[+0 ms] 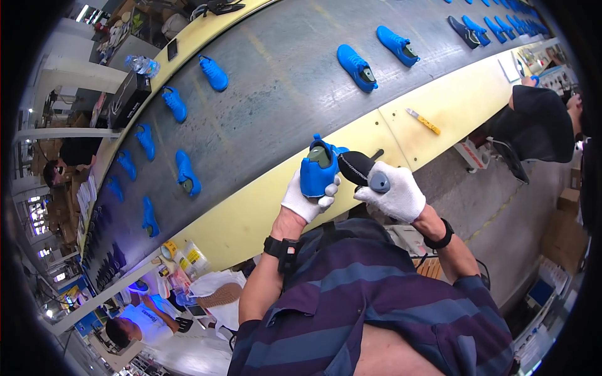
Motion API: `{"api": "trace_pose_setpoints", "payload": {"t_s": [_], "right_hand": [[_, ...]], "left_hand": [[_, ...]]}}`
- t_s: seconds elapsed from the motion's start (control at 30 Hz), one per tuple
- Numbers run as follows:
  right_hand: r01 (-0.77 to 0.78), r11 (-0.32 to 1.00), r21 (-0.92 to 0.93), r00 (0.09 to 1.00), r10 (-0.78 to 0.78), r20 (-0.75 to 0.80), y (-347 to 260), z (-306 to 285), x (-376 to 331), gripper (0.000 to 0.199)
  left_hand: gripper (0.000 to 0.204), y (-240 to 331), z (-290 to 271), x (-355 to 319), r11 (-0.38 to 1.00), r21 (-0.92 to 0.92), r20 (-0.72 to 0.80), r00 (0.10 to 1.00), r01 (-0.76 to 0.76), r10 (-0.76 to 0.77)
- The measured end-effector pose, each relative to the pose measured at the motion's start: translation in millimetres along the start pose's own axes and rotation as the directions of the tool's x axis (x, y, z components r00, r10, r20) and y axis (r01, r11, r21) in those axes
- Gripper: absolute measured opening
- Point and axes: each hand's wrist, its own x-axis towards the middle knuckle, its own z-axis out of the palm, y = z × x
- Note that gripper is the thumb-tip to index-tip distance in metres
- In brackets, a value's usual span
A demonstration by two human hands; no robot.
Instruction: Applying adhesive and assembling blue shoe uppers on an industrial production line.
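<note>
My left hand [305,195], in a white knit glove, holds a blue shoe [317,175] tilted heel toward me, with a green last inside its opening. My gloved right hand [400,193] is closed round a black piece with white zigzag stitching [355,167]. A grey rounded end with a dark hole [380,182] shows at the thumb; I cannot tell whether it belongs to the same tool. The black piece's tip reaches the blue shoe's side, and whether they touch is unclear. A short dark rod [377,153] lies just beyond the right hand.
A grey conveyor belt [282,100] with cream edging [351,141] carries several blue shoes [357,67], some holding lasts. A yellow utility knife [424,121] rests on the near edge. Co-workers sit at right [540,122] and lower left [141,323]. A black box [130,100] stands at the far edge.
</note>
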Motion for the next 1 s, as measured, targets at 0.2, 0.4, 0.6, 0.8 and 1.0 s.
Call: {"api": "trace_pose_setpoints", "payload": {"t_s": [0.2, 0.4, 0.6, 0.8, 1.0], "right_hand": [[0.048, 0.998, -0.038, 0.998, -0.046, 0.053, -8.1, -3.3, 2.7, 0.038], [0.046, 0.984, -0.172, 0.985, -0.015, 0.174, 5.8, 15.2, 24.2, 0.040], [-0.291, 0.933, -0.210, 0.956, 0.293, -0.021, 93.0, 7.9, 57.9, 0.042], [-0.376, 0.808, -0.455, 0.924, 0.289, -0.250, 257.8, 8.4, 89.6, 0.045], [-0.373, 0.796, -0.476, 0.913, 0.222, -0.343, 261.7, 15.1, 113.7, 0.040]], "left_hand": [[0.053, -0.9, 12.8, -0.7, 0.983, 0.168, -0.129, 0.986, -0.081, 0.103], [0.059, -7.5, -25.3, 4.3, 0.921, 0.368, -0.090, 0.981, -0.126, 0.171], [0.077, -3.5, -23.1, -48.2, 0.906, 0.388, -0.055, 0.977, -0.171, 0.208], [0.089, 6.4, -40.9, -58.7, 0.915, 0.235, 0.305, 0.919, -0.328, 0.251], [0.109, 13.8, -60.2, -59.4, 0.890, 0.323, 0.382, 0.904, -0.323, 0.189]]}}
